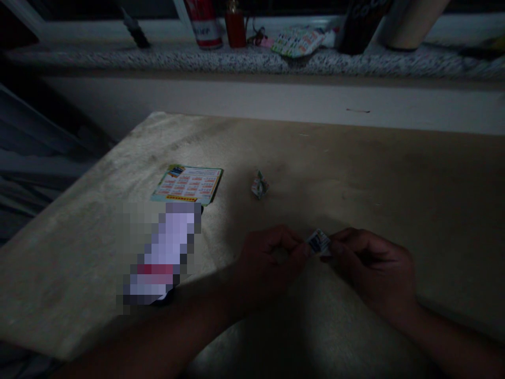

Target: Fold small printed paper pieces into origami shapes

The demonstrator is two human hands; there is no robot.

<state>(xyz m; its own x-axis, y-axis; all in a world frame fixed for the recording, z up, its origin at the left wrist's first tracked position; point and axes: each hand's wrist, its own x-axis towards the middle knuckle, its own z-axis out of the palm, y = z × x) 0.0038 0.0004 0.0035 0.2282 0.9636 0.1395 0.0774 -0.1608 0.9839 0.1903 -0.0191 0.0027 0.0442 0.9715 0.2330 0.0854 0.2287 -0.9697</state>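
Note:
Between my two hands, low over the table, is a small folded piece of printed paper (319, 241). My left hand (272, 252) pinches its left edge between thumb and fingers. On the opposite edge, my right hand (371, 263) grips it the same way, hiding that side. Beyond my left hand a small folded paper shape (259, 186) with a pointed top stands on the table. Farther left lies a stack of printed calendar cards (188, 184). A phone (168, 252) with a lit, blurred-out screen is just in front of the cards.
The pale table (394, 173) runs back to a white wall. Above it, a speckled stone sill (158, 60) holds a red can (204, 23), a red bottle (235, 26), a crumpled printed wrapper (298, 42) and a dark cup (361, 26). The light is dim.

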